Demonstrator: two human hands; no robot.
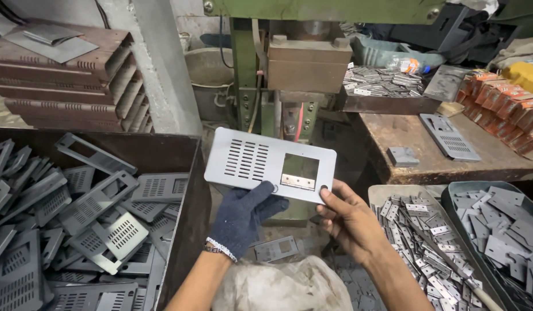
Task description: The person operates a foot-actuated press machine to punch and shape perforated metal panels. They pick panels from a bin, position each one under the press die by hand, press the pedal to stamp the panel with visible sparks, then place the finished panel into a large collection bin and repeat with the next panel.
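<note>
Clearly both hands pinch the grey slotted plate (270,164) by its near edge: gloved left hand (243,216), bare right hand (350,222). Its small hinge (297,181) lies loose-looking at the cutout; a tilt could slide it off, and the bare fingers (329,198) risk the sharp edge.

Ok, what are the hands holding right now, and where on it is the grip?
Both hold one grey vented metal plate by its near long edge: gloved left hand under the middle, bare right hand at the near right corner.

Row of small orange-and-white boxes (508,106) on wooden bench (404,138) far right, yellow packet (526,75) behind
</note>
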